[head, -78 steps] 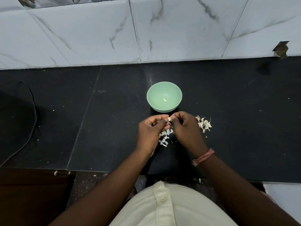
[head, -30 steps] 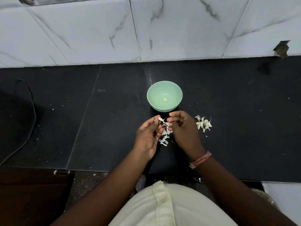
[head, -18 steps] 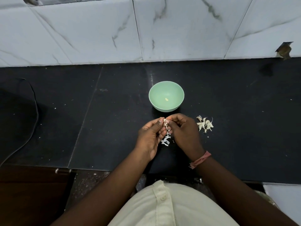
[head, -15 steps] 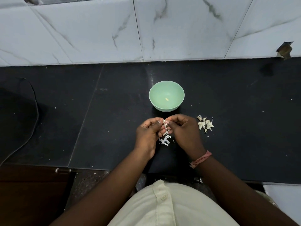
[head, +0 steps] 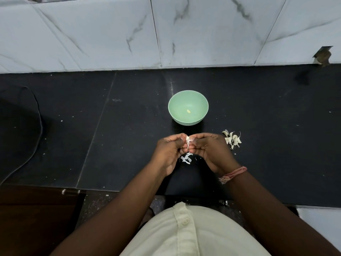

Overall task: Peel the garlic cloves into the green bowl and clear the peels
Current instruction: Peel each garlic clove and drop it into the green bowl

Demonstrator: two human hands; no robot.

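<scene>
Head view is showing both hands pinching one clove (head: 187, 139) between curled fingertips, left hand (head: 168, 151) and right hand (head: 209, 150) meeting just in front of the bowl (head: 188, 107). Peels (head: 186, 157) are lying beneath them; unpeeled cloves (head: 232, 139) are sitting right.

Here's a dark stone bench (head: 73, 117), matte black and flecked with pale crumbs, a thin seam (head: 99, 124) running slantwise across it. Behind it rises a wall of pale marble-look tiles (head: 92, 34) with grey veining, and a chipped notch (head: 323, 55) breaks the bottom edge at far right. A black cable (head: 37, 115) curves along the left. Brown wooden cabinet front (head: 31, 218) below.
</scene>
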